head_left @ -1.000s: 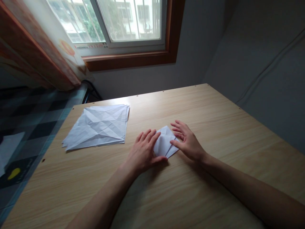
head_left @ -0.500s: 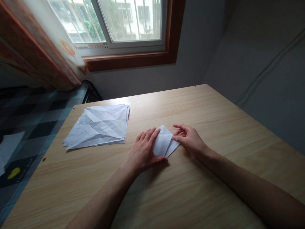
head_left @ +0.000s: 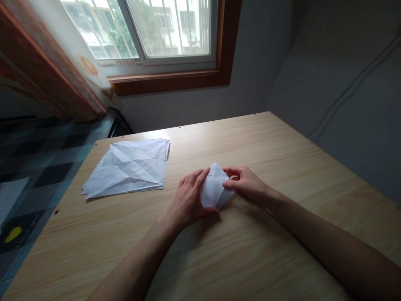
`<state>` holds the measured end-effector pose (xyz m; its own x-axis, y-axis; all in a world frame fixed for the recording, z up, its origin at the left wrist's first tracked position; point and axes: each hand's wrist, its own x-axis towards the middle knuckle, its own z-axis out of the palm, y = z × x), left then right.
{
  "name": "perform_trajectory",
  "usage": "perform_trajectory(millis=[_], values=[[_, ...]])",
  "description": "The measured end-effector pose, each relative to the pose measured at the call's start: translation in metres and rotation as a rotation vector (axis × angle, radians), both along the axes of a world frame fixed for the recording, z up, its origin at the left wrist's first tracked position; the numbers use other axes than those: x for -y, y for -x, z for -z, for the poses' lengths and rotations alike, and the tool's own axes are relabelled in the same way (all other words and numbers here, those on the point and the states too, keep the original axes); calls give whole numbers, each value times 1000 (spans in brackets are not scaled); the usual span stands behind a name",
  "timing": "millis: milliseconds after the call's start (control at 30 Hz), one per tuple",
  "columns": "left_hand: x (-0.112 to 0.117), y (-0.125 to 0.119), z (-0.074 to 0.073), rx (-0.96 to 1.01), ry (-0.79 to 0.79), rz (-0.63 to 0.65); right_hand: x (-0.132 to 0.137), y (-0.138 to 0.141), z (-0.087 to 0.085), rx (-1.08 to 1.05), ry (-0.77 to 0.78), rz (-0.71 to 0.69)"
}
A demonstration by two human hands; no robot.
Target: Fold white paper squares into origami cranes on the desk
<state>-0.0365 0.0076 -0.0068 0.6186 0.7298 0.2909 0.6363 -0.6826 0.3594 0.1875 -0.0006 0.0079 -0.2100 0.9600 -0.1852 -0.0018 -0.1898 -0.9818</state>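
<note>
A small piece of folded white paper (head_left: 214, 190) lies on the wooden table between my hands, its pointed top facing away from me. My left hand (head_left: 191, 195) holds its left side, fingers along the upper left edge and thumb by the bottom corner. At the paper's right edge, my right hand (head_left: 244, 182) pinches a layer between thumb and fingers. A flap shows at the lower right of the fold, partly shaded. The fingertips behind the paper are hidden.
Several creased white sheets (head_left: 134, 167) lie in a loose stack at the left of the wooden table (head_left: 282, 255). Left of it is a surface with a checked cloth (head_left: 59, 179). A window (head_left: 175, 29) and a curtain (head_left: 53, 58) are beyond.
My right hand has moved slightly left onto the paper's right edge and now pinches it, with the thumb over the front. The paper's right side looks slightly lifted. My left hand stays almost still.
</note>
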Motion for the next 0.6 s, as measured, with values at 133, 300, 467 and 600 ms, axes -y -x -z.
perform_trajectory(millis=[133,300,467,600], values=[[2,0,2,62,-6,7,5,3,4,124,-123,-8],[2,2,-2,391,182,-70,15,8,4,107,-251,54],[-6,1,-2,931,670,-82,22,20,6,-100,-238,68],[-8,0,-2,1150,784,-126,24,29,14,-156,-325,82]])
